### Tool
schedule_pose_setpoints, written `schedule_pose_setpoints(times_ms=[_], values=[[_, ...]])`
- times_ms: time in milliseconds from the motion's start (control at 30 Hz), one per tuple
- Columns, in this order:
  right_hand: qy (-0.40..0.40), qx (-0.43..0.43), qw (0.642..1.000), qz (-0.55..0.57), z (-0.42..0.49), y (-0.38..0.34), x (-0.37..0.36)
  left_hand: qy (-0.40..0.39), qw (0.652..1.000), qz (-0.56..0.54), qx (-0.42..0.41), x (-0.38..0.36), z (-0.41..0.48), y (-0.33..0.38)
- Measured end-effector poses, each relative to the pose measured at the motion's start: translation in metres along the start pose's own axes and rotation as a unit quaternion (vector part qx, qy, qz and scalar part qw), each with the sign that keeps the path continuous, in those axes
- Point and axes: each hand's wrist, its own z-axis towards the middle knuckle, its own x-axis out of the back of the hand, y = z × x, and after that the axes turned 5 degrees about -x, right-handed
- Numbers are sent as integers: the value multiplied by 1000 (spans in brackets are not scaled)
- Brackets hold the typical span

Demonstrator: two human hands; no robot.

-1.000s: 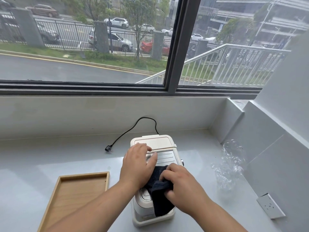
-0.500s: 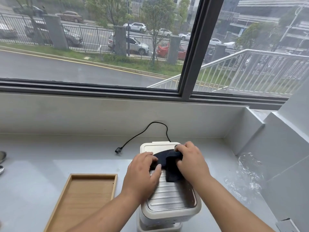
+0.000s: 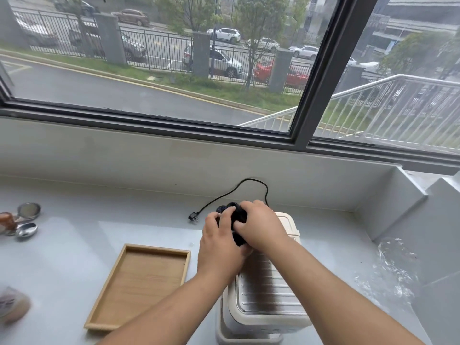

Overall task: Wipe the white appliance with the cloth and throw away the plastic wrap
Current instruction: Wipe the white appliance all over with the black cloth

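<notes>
Cloth (image 3: 236,220) moved to appliance (image 3: 268,290) far edge; both hands' grip bunching it.

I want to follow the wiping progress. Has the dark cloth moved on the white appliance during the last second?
Yes. The dark cloth went from the near end of the white appliance to its far end, toward the power cord.

Grey counter (image 3: 74,245) carries appliance (image 3: 266,290), tray (image 3: 139,285), wrap (image 3: 390,270), perhaps spoons (image 3: 26,230).

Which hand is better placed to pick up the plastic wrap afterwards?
Probably the right hand: the plastic wrap lies on the counter to the appliance's right. Both hands now hold the cloth; the left hand would have to cross over.
</notes>
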Motion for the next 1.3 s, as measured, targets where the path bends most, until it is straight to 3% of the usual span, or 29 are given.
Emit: schedule_pose_setpoints(times_ms=[200, 333, 533, 833, 1100, 1300], values=[[19, 51, 997, 63, -22, 14, 1, -53, 996, -74, 21, 22, 22, -30], [63, 94, 993, -20, -43, 32, -12, -38, 975, -198, 90, 21, 21, -43], [73, 48, 996, -29, -55, 44, -28, -41, 957, -251, 139, 22, 31, -59], [96, 39, 994, -43, -53, 43, -33, -174, 973, -55, 139, -15, 26, -100], [91, 30, 994, -45, -51, 43, -35, -228, 963, 35, 142, -59, 32, -140], [92, 29, 994, -48, -50, 45, -36, -226, 955, 145, 125, -82, 35, -161]])
